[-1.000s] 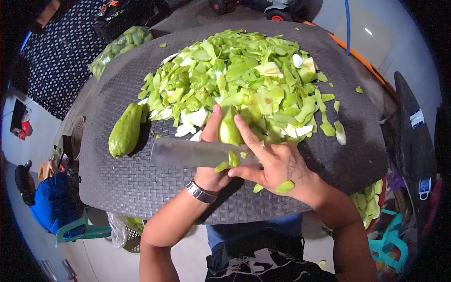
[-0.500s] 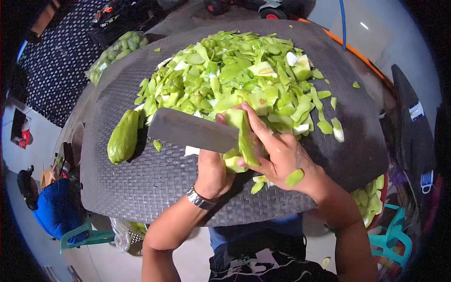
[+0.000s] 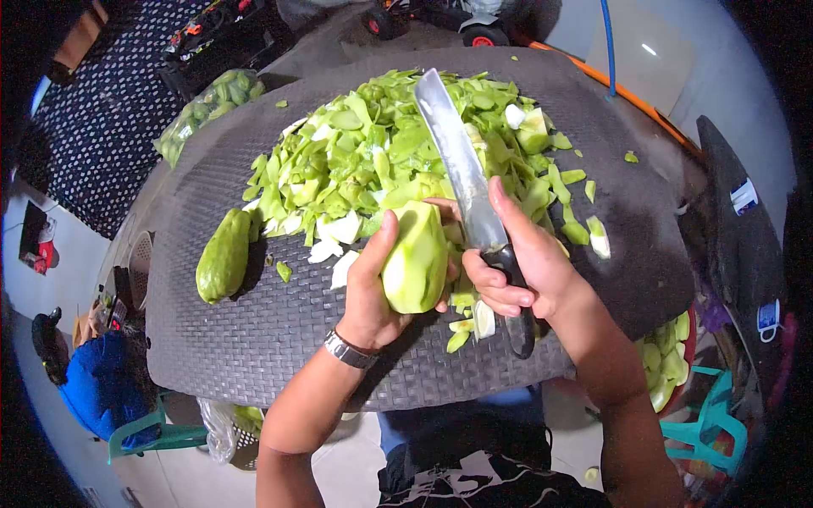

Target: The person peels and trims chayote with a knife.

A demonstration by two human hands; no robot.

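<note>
A peeled pale-green chayote (image 3: pixel 415 258) rests in my left hand (image 3: pixel 370 292), the thumb along its left side and fingertips showing at its right. My right hand (image 3: pixel 529 262) is closed around the black handle of a knife (image 3: pixel 461 157), whose wide blade points up and away over a large heap of green peelings (image 3: pixel 339 144). An unpeeled chayote (image 3: pixel 223 256) lies on the woven dark table (image 3: pixel 279 356), left of the heap. Small peel pieces (image 3: pixel 458 341) lie on the table below my hands.
A bag of green chayotes (image 3: pixel 207 106) is beyond the table's left edge. At the far left sits a person in blue (image 3: pixel 106 381). A red-rimmed container of green pieces (image 3: pixel 665 364) and a teal chair (image 3: pixel 707 427) are at the lower right.
The knife has swung from pointing left across the chayote to pointing up and away, apart from it. The chayote now sits upright in my left hand, and the peel piece on my right hand is gone.
</note>
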